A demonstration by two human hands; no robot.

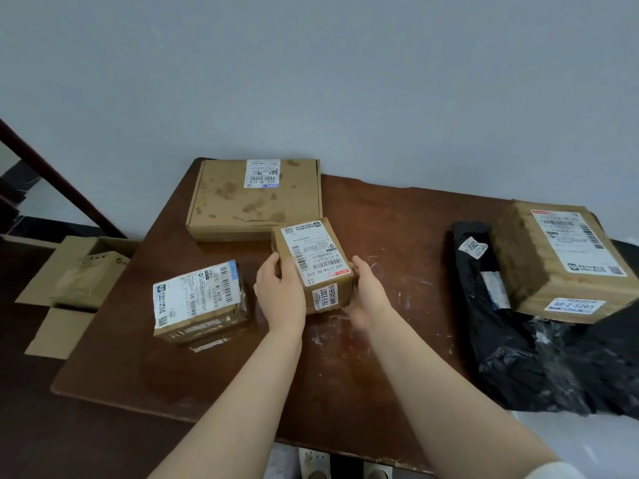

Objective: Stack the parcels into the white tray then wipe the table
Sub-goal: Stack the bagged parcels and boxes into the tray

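Note:
A small brown parcel [313, 262] with a white label sits mid-table, gripped on both sides. My left hand [280, 292] presses its left face and my right hand [366, 295] holds its right face. A large flat cardboard parcel [254, 202] lies behind it against the wall. To the left lies a taped parcel [198, 300] with a big white label. At the right, a bigger box [556, 261] rests on black plastic mailer bags [518, 340]. No white tray is clearly visible; a pale surface [567, 433] shows under the bags at bottom right.
The dark brown table [380, 357] is scuffed with white marks and backs onto a grey wall. An open cardboard carton [79, 274] stands on the floor to the left of the table. Shoes [345, 468] show below the table's front edge.

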